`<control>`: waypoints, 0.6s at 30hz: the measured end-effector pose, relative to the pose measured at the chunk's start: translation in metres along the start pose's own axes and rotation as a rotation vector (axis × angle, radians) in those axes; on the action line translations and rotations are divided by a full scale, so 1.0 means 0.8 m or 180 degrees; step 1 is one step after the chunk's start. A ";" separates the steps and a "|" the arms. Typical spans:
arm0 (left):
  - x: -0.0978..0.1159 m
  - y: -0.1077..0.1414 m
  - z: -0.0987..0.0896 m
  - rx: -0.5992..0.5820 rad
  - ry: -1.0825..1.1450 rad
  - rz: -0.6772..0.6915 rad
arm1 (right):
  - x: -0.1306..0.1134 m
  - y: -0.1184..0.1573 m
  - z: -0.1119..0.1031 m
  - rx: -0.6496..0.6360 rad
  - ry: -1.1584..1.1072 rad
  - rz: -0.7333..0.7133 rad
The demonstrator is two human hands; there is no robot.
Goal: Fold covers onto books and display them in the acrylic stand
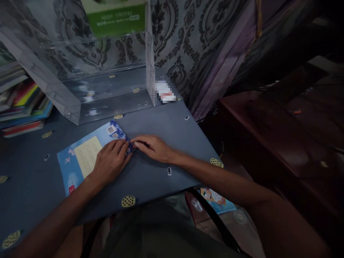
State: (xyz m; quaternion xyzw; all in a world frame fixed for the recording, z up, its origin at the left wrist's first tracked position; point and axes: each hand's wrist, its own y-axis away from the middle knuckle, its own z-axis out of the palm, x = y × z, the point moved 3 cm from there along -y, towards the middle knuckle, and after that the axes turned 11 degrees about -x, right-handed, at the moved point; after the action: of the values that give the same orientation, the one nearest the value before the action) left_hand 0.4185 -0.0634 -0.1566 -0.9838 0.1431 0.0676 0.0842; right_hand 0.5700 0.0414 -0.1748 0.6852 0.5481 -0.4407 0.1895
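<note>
- Left of the frame's centre, a blue book (87, 154) lay on the table, its barcode facing up and its top corner pointing toward the clear rack (150, 71).
- The left hand (111, 159) rested palm down across the book's right part, fingers together and slightly bent; I couldn't tell whether the fingertips gripped the edge.
- The right hand (153, 147) met that edge near the middle of the frame, index finger reaching out and thumb bent beneath; whether they pinched it, I couldn't tell.
- The table (166, 123) wore a grey-blue cover printed with yellow pineapples and small labels.
- At the upper left, the rack stood upright on the table, with a green and cream sheet (118, 23) at the top of the frame.
- A pile of books (23, 102) leaned unevenly at the left edge.
- Beside the rack's right foot sat a white item (165, 93), too blurred to read.
- Dark scrollwork covered the grey backdrop (185, 39) behind, and a purple curtain (228, 57) hung to its right.
- Dark reddish furniture (268, 122) filled the dim right side.
- Below the table's edge, at lower right, a colourful picture (217, 200) showed.
</note>
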 end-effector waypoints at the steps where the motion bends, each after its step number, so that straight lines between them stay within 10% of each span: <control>1: 0.001 0.000 -0.001 0.0005 -0.0024 0.0011 | 0.000 0.000 -0.002 0.0002 -0.0095 0.0051; 9: 0.006 0.000 -0.004 0.0465 -0.0162 0.0157 | -0.002 0.001 -0.009 0.0026 -0.0362 0.0040; 18: 0.009 -0.001 -0.007 0.0701 -0.0277 0.0180 | 0.015 0.005 -0.001 -0.0114 0.0890 -0.0541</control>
State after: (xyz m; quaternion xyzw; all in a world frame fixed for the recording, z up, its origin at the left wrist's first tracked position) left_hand 0.4262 -0.0653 -0.1517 -0.9603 0.1736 0.0964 0.1959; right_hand 0.5739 0.0480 -0.1849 0.6875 0.6329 -0.3456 0.0855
